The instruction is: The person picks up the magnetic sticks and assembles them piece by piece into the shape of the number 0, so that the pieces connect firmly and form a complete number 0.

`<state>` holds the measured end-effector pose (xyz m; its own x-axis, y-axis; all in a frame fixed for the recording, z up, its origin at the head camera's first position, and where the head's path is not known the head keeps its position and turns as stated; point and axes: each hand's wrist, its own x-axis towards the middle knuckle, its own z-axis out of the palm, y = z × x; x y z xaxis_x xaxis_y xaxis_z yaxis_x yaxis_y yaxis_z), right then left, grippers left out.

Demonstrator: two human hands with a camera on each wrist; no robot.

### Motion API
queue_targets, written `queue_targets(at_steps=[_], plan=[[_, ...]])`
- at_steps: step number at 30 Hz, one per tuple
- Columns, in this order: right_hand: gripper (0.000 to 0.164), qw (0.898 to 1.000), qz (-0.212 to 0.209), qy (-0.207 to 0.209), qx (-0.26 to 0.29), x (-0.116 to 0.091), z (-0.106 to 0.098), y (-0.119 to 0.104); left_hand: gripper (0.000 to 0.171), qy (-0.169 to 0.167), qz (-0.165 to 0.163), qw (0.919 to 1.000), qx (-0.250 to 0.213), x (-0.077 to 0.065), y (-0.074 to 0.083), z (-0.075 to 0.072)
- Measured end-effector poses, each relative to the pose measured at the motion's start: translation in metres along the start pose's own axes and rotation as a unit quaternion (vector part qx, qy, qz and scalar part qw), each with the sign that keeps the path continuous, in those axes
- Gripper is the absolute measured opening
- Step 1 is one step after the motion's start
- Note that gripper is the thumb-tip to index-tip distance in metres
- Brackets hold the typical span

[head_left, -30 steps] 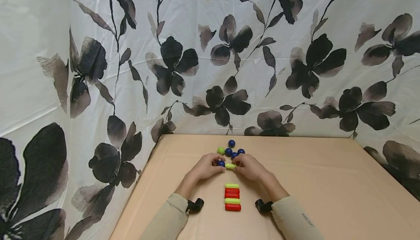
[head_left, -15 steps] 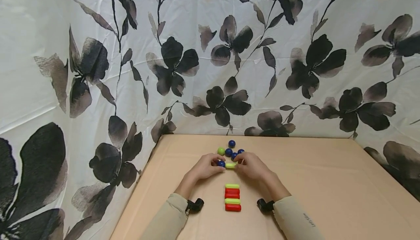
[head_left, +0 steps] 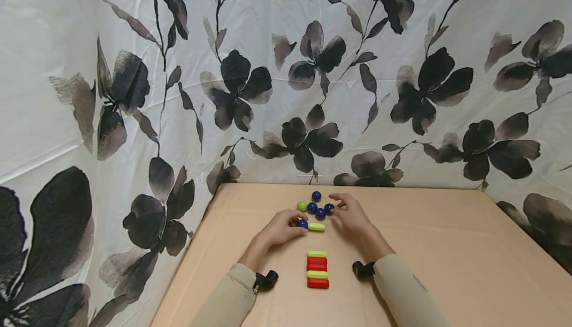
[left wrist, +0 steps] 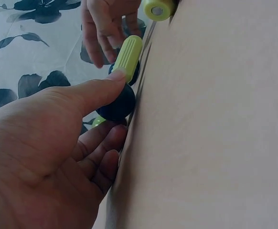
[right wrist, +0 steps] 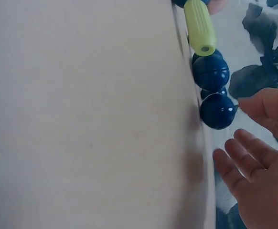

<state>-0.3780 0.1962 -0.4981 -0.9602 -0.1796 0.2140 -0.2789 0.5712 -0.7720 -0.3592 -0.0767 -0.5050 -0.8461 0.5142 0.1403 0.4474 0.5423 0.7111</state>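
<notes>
We see two bare hands over the table (head_left: 424, 247), one reaching in from each side. The left hand (head_left: 283, 226) has its thumb bent in toward its fingers, and its grip pinches a blue ball (head_left: 302, 223). In the left wrist view, we see the thumb lie across the top of the ball, with the fingers curled under it. A yellow-green stick (head_left: 317, 227) touches that ball and points toward the right side. We can't tell if the stick rests on the table.

The right hand (head_left: 353, 215) holds nothing, so its grip is loose. Its pointing finger reaches out and its thumb sits apart from the fingers. In the right wrist view, we see little gaps between the other fingers (a bit like a soft rake). The thumb tip is just beside a second blue ball (head_left: 328, 208). That ball sits close to three more blue balls (head_left: 320, 213) and a green ball (head_left: 301, 206), all past the stick.

Nearer to the person, between the two arms, we see a row of five sticks (head_left: 317, 267), three red and two yellow-green, lying side by side. Both arms wear tan sleeves (head_left: 230, 292).
</notes>
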Motion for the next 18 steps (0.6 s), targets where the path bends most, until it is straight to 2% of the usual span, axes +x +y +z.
queue_targets(at_steps=[5,9,14,18], plan=[[0.053,0.999,-0.011,-0.048,0.017,0.0053,0.0002,0.0080,0.035,-0.002,-0.001,1.0000,0.001,0.0000,-0.0004,0.0005],[0.047,0.996,-0.021,-0.083,0.006,0.0079,0.0019,0.0108,0.034,-0.001,-0.003,1.0000,-0.001,-0.0004,0.0000,0.0007],[0.029,0.997,-0.023,-0.072,-0.036,0.0081,0.0021,0.0095,0.034,0.001,-0.003,1.0000,-0.004,-0.0005,0.0007,0.0005],[0.027,0.996,-0.007,-0.066,-0.053,0.0036,-0.0022,0.0074,0.035,0.003,-0.001,1.0000,-0.001,0.0000,0.0003,0.0000]])
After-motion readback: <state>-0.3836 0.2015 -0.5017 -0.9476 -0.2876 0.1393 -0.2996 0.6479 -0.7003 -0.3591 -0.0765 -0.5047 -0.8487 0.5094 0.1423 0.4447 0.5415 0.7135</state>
